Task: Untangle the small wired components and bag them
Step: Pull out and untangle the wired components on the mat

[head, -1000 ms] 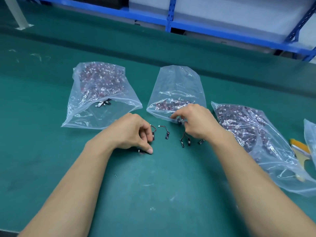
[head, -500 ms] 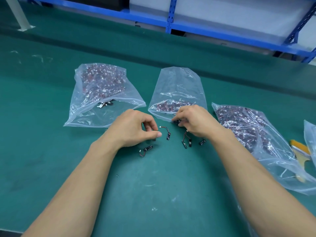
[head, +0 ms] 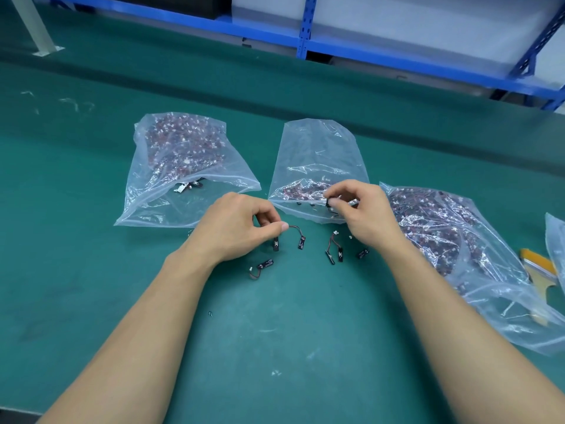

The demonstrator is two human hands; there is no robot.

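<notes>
Several small black wired components lie loose on the green mat between my hands. My left hand (head: 237, 229) pinches the white end of one curved wired component (head: 298, 235), and another piece (head: 275, 243) hangs under its fingers. My right hand (head: 359, 214) pinches a component (head: 329, 204) at the mouth of the middle clear bag (head: 318, 154), which holds a small pile of parts. One loose component (head: 262, 267) lies below my left hand; a tangled pair (head: 334, 249) and a single piece (head: 363, 253) lie below my right hand.
A clear bag full of components (head: 183, 154) lies at the left and another full bag (head: 452, 237) at the right. A yellow-handled brush (head: 538, 264) lies at the far right beside a further bag edge (head: 556, 240). Blue shelving (head: 305, 38) runs behind the table.
My left hand let go of the component now lying below it, shifted right and pinched the curved wire. My right hand rose slightly at the middle bag's mouth.
</notes>
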